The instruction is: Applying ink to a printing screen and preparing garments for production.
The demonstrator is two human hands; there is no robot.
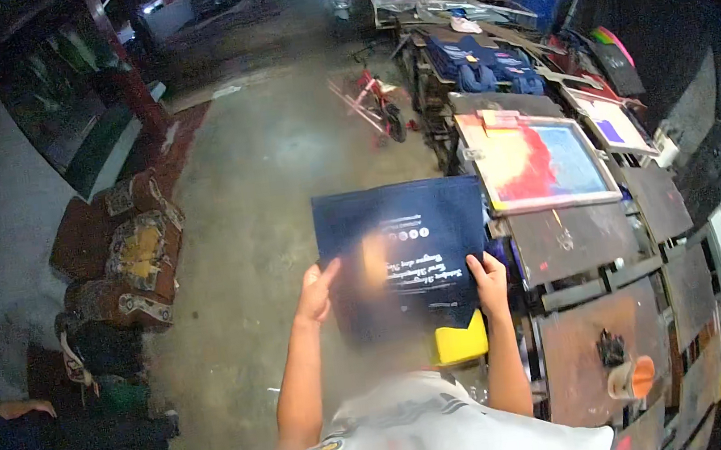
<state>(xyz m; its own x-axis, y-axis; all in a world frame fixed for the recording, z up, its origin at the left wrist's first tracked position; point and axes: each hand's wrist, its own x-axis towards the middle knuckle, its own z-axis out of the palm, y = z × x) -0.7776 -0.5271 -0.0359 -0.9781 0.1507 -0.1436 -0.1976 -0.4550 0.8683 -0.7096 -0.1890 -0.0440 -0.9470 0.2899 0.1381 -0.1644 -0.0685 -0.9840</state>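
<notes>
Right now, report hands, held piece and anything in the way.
Left hand, right hand gripping opposite sides. Navy printed piece, print upside down, part blurred. Yellow object just below its lower edge; no obstruction evident.

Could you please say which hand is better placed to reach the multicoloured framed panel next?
Probably the right hand: it holds the right edge of the navy printed item, nearer the multicoloured framed panel; the left hand holds the opposite edge.

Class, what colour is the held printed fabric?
The fabric is dark navy blue with white print; see head view.
</notes>
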